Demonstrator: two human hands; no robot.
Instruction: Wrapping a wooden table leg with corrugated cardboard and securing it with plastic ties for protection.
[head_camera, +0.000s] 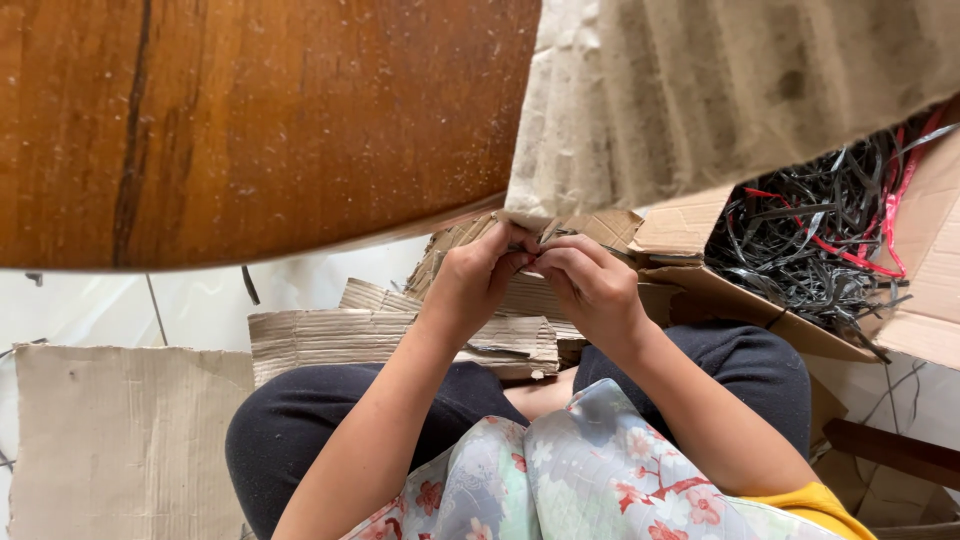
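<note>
Left hand (478, 275): fingers pinched together on the lower corner of the cardboard sheet (720, 90).
Right hand (590, 285): fingertips clamped on the same corner, touching the left hand.
Cardboard sheet: hangs just above both hands, beside the wooden surface (250, 120); probably light, soft, worn, tears easily; best gripped at the edge.
Strap tangle (810, 240): in an open box, right of the hands.

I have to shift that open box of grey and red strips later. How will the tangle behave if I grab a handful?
The strips look thin and flat, so probably floppy and light. They are heavily intertwined, so a handful would likely drag neighbours along. Some trail over the cardboard box edge, so loose ends may snag or spill.
</note>
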